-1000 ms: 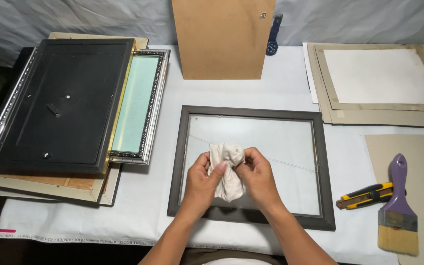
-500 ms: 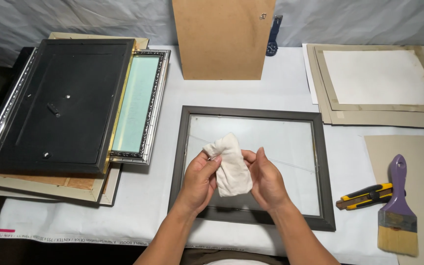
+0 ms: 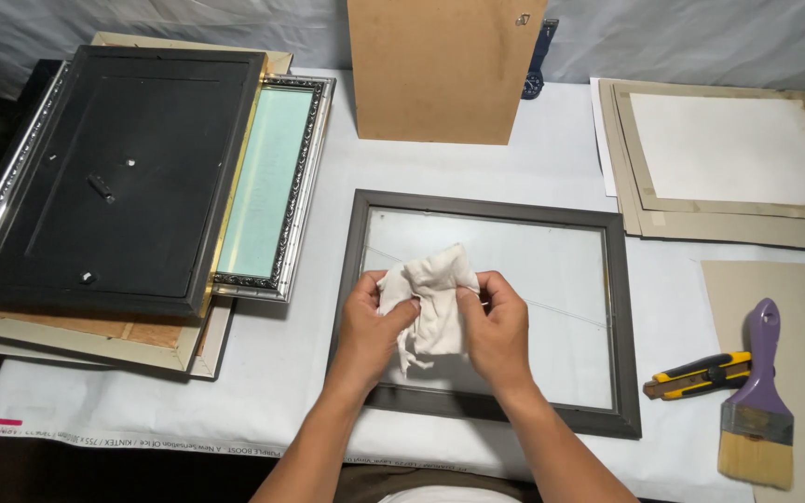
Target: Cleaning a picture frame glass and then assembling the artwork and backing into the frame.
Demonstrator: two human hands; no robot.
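Centre of the frame: the left hand (image 3: 370, 321) and right hand (image 3: 496, 326) both pinch a crumpled white cloth (image 3: 430, 298), bunching it above the glass of a grey picture frame (image 3: 621, 335) laid flat on the surface (image 3: 552, 158), glass fully exposed.
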